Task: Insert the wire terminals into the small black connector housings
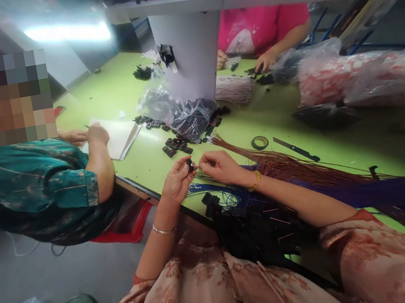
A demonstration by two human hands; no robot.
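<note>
My left hand (177,180) is closed around a small black plastic connector housing (190,165), held up over the near edge of the green table. Close beside it, my right hand (221,167) pinches a thin wire, with a small pale tip (197,166) showing at the housing; whether the tip is inside it I cannot tell. Under my right wrist lie blue wires (229,193) and a long bundle of brown wires (278,162). Black connectors with wires (249,221) are heaped in front of my body. More loose black housings (176,145) lie just beyond my left hand.
A tape roll (259,142) and a black-handled blade (295,148) lie beyond the brown wires. Plastic bags of parts (192,117) lean by a white pillar (190,55). At left a person in green (44,183) has hands at an open notebook (117,137); another in pink (263,27) works opposite.
</note>
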